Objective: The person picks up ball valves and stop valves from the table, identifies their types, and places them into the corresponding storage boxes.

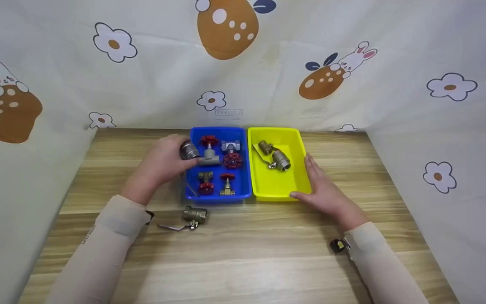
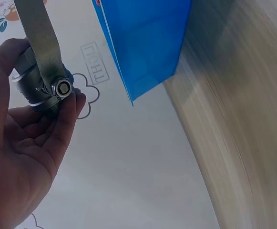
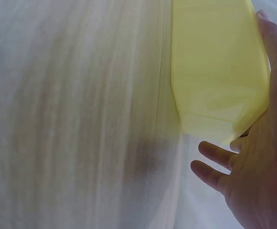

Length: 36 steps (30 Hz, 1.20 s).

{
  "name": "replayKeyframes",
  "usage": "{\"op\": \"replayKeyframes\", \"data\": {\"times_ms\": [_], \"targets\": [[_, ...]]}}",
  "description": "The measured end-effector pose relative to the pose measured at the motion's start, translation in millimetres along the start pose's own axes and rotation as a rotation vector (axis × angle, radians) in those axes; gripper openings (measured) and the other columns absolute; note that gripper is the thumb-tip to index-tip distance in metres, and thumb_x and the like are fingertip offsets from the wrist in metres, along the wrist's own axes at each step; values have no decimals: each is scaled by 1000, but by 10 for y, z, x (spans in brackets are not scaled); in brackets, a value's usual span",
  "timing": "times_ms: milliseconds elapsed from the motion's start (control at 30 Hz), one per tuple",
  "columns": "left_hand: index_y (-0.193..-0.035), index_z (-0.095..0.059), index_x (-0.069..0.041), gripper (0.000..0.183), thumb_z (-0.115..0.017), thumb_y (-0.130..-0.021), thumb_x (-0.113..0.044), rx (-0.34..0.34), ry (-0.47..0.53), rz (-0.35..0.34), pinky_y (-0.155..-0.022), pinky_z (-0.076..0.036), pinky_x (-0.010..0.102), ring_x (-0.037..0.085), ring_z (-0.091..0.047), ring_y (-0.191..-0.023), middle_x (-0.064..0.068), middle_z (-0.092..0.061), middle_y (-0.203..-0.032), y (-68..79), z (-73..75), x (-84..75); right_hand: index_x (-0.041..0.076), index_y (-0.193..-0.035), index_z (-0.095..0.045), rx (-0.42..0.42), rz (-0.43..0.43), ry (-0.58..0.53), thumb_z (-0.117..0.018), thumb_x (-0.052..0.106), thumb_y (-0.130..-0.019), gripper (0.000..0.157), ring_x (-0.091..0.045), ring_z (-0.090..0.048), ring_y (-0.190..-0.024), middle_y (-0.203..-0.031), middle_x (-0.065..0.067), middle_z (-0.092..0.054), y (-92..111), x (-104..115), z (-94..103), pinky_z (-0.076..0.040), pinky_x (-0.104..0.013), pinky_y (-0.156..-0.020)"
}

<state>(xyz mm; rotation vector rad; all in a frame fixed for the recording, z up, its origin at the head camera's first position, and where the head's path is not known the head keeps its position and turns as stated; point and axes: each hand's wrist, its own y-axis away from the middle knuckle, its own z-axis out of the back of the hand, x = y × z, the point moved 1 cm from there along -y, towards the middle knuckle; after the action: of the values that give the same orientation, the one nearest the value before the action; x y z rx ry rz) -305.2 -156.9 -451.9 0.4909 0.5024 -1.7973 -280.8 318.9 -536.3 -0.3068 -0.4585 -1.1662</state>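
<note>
My left hand [image 1: 162,160] grips a metal ball valve [image 1: 190,150] over the left edge of the blue bin [image 1: 218,199]. In the left wrist view its flat lever handle [image 2: 42,40] points upward, and thumb and fingers hold the body. My right hand [image 1: 326,193] lies along the right side of the yellow bin [image 1: 274,197], thumb at the near corner and fingers extended. Inside the yellow bin are a larger ball valve [image 1: 281,161] and a smaller brass one [image 1: 265,147]. Another ball valve [image 1: 195,215] lies on the table before the blue bin.
Several valves with red handwheels stand in the blue bin, among them a grey valve [image 1: 210,156] and a small brass valve [image 1: 227,185]. Both bins sit side by side on the wooden table [image 1: 260,253]. A patterned cloth [image 1: 158,84] hangs behind and at the sides.
</note>
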Motion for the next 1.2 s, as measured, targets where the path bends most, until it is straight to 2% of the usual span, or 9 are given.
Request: {"op": "replayKeyframes", "data": {"times_ms": [267, 600, 833, 1000, 1200], "targets": [[-140, -66, 4, 62, -88, -96, -34, 4, -21, -52, -99, -60, 56, 40, -67, -116, 24, -71, -131, -39, -46, -122, 5, -177, 0, 1, 11, -27, -76, 70, -94, 130, -41, -11, -169, -186, -11, 4, -3, 15, 8, -18, -59, -134], [-148, -64, 1, 70, -87, -97, -42, 48, -34, -47, -107, -58, 57, 38, -65, -122, 20, -69, -139, -128, -100, -323, 6, -177, 0, 6, 0, -22, -77, 71, -94, 131, -42, -11, -169, -186, -12, 3, -6, 23, 12, -18, -60, -134], [-141, -68, 0, 65, -86, -97, -45, 28, -70, -117, -109, -55, 56, 38, -65, -121, 20, -71, -136, -215, -147, -490, 6, -178, 0, 6, 1, -15, -77, 68, -95, 128, -42, -10, -169, -186, -12, 4, -1, 28, 20, -17, -61, -134], [-143, -67, 3, 70, -85, -98, -46, 40, -101, -158, -112, -54, 55, 39, -66, -122, 21, -71, -136, -282, -193, -632, 7, -178, 1, 7, -3, -15, -78, 66, -96, 128, -42, -10, -169, -186, -13, 4, 6, 31, 21, -17, -61, -134], [-146, -66, 2, 73, -84, -98, -50, 59, -121, -173, -115, -53, 53, 38, -66, -128, 20, -71, -140, -338, -254, -789, 7, -178, 0, -2, 0, -27, -78, 69, -94, 129, -42, -10, -169, -186, -12, 4, -1, 10, 0, -17, -61, -134]]}}
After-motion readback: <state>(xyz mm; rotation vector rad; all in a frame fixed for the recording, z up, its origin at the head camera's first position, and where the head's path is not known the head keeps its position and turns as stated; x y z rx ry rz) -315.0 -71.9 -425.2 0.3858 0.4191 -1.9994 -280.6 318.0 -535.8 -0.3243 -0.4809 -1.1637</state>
